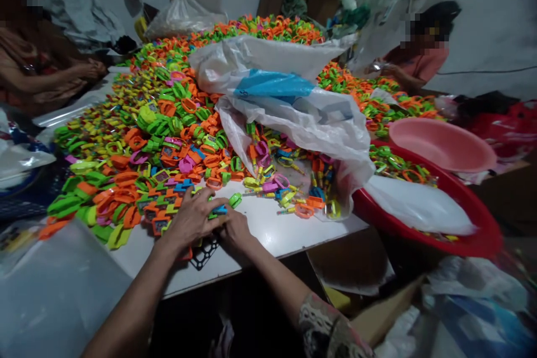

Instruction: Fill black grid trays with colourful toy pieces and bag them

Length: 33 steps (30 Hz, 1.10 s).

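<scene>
My left hand [191, 221] reaches over the front of the table, its fingers bent and closed about a small blue plastic toy watch [220, 210]. Close against it, my right hand [235, 229] grips the same piece from the right side; its fingertips are partly hidden. A bright green strap [235, 199] pokes out just beyond the fingers. Under and beside my left hand, orange toy watches [160, 226] stand in rows with blue and green ones. A black lattice tray [204, 251] shows beneath my wrists at the table edge.
A large heap of coloured toy watches [126, 179] covers the table [268, 238]. A white plastic sack [293, 106] spills more pieces. At right are a red basin [482, 235] and pink basin [440, 142]. People sit at left [46, 78] and right [423, 56].
</scene>
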### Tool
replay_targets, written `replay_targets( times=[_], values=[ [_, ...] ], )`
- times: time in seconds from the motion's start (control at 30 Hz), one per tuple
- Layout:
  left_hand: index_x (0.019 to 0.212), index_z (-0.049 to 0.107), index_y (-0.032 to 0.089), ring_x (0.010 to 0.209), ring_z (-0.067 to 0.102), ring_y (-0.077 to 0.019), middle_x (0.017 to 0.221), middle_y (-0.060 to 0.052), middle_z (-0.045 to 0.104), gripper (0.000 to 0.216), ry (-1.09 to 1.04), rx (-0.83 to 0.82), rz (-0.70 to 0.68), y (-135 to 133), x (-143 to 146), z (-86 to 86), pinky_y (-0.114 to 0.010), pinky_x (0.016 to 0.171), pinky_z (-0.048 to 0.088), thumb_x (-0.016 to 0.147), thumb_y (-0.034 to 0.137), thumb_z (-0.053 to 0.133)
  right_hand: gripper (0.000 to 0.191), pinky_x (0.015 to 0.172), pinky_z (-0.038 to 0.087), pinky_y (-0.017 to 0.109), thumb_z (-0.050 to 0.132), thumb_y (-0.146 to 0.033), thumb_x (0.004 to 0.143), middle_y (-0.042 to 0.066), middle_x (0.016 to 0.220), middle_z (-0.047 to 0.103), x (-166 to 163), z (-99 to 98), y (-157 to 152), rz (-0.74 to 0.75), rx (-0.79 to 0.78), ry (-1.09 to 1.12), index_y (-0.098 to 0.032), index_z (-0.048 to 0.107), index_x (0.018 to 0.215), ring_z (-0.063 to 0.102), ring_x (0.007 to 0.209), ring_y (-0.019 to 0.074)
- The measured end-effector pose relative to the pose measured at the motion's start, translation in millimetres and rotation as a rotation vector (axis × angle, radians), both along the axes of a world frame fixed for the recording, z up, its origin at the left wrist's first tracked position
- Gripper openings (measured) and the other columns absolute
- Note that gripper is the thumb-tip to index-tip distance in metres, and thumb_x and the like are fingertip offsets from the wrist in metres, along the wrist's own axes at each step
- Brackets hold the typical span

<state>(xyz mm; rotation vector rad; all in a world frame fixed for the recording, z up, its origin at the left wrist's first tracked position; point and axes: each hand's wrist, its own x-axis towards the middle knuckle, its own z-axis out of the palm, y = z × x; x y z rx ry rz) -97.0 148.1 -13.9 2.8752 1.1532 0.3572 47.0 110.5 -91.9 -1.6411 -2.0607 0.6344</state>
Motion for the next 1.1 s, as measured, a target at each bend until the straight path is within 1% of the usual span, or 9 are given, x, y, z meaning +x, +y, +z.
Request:
replay_targets(
  times=[0.13, 0.27, 0.33, 0.43, 0.6, 0.7, 0.8, 0.93, 1.1],
  values=[
    [0.107, 0.059, 0.027, 0.103, 0.054, -0.0206, 0.103, -0.004, 0.057, 0.027, -0.049, -0.026, -0.030, -5, 2, 3.3, -0.049, 0.103, 0.025, 0.087, 0.044, 0.053, 0.034, 0.075, 0.044, 0.025, 0.054, -0.014, 0.081, 0.006, 0.107, 0.062, 52, 26.4, 8, 0.147, -0.007, -0.084, -0.018, 0.054, 0.115, 0.059, 0.091, 0.0181],
    [0.096, 0.060, 0.023, 0.099, 0.056, -0.0192, 0.099, -0.003, 0.058, 0.025, -0.059, -0.076, -0.008, -10, 6, 8.9, -0.051, 0.109, 0.016, 0.087, 0.046, 0.053, 0.032, 0.080, 0.041, 0.032, 0.043, -0.005, 0.085, 0.015, 0.111, 0.058, 92, 58.3, 41, -0.086, 0.124, -0.488, -0.013, 0.058, 0.112, 0.054, 0.100, 0.0240],
    [0.095, 0.059, 0.023, 0.097, 0.056, -0.0187, 0.099, -0.002, 0.059, 0.024, -0.060, -0.085, 0.000, -10, 6, 11.0, -0.051, 0.110, 0.014, 0.087, 0.045, 0.053, 0.026, 0.082, 0.039, 0.036, 0.042, -0.006, 0.086, 0.017, 0.110, 0.058, 96, 61.2, 50, -0.040, 0.163, -0.585, -0.012, 0.063, 0.101, 0.052, 0.100, 0.0264],
    [0.096, 0.059, 0.024, 0.101, 0.056, -0.0192, 0.101, -0.003, 0.059, 0.025, -0.063, -0.090, -0.003, -10, 5, 12.1, -0.050, 0.109, 0.018, 0.087, 0.046, 0.052, 0.019, 0.080, 0.038, 0.036, 0.046, -0.011, 0.088, 0.014, 0.102, 0.060, 92, 41.6, 32, 0.061, 0.300, -0.612, -0.015, 0.064, 0.093, 0.052, 0.094, 0.0250],
    [0.098, 0.058, 0.025, 0.103, 0.056, -0.0196, 0.105, -0.004, 0.059, 0.025, -0.058, -0.090, -0.004, -8, 3, 6.9, -0.050, 0.105, 0.023, 0.087, 0.047, 0.051, 0.020, 0.075, 0.038, 0.029, 0.043, -0.012, 0.092, 0.006, 0.088, 0.062, 94, -9.7, -47, 0.178, 0.511, -0.363, -0.016, 0.060, 0.101, 0.053, 0.080, 0.0172],
    [0.100, 0.059, 0.026, 0.105, 0.056, -0.0218, 0.110, -0.006, 0.060, 0.026, -0.056, -0.076, -0.007, -5, 4, 4.0, -0.052, 0.102, 0.028, 0.087, 0.047, 0.051, 0.018, 0.078, 0.039, 0.027, 0.043, -0.017, 0.093, 0.006, 0.095, 0.064, 97, -14.9, -72, 0.006, 0.407, -0.224, -0.018, 0.058, 0.102, 0.056, 0.085, 0.0160],
    [0.103, 0.061, 0.026, 0.113, 0.053, -0.0258, 0.121, -0.009, 0.057, 0.030, -0.137, -0.040, -0.014, -6, -1, 10.0, -0.053, 0.101, 0.032, 0.085, 0.049, 0.052, 0.019, 0.071, 0.039, 0.027, 0.052, -0.028, 0.089, 0.007, 0.094, 0.064, 96, -3.4, -66, -0.179, 0.120, -0.228, -0.017, 0.056, 0.103, 0.059, 0.084, 0.0185],
    [0.109, 0.060, 0.025, 0.117, 0.051, -0.0235, 0.125, -0.009, 0.056, 0.031, -0.450, 0.108, 0.187, -21, -22, 25.5, -0.046, 0.099, 0.039, 0.089, 0.045, 0.049, 0.025, 0.060, 0.036, 0.027, 0.055, -0.036, 0.083, 0.008, 0.084, 0.065, 92, 14.7, -46, -0.395, -0.212, -0.227, -0.016, 0.054, 0.098, 0.061, 0.074, 0.0208],
    [0.121, 0.055, 0.025, 0.123, 0.047, -0.0286, 0.131, -0.013, 0.053, 0.040, -0.249, 0.109, 0.357, -45, -32, 13.7, -0.058, 0.103, 0.029, 0.091, 0.047, 0.041, 0.040, 0.054, 0.038, 0.024, 0.058, -0.032, 0.077, 0.001, 0.075, 0.063, 74, 39.5, -48, -0.301, -0.175, 0.248, -0.018, 0.050, 0.113, 0.055, 0.059, 0.0149]
  ],
)
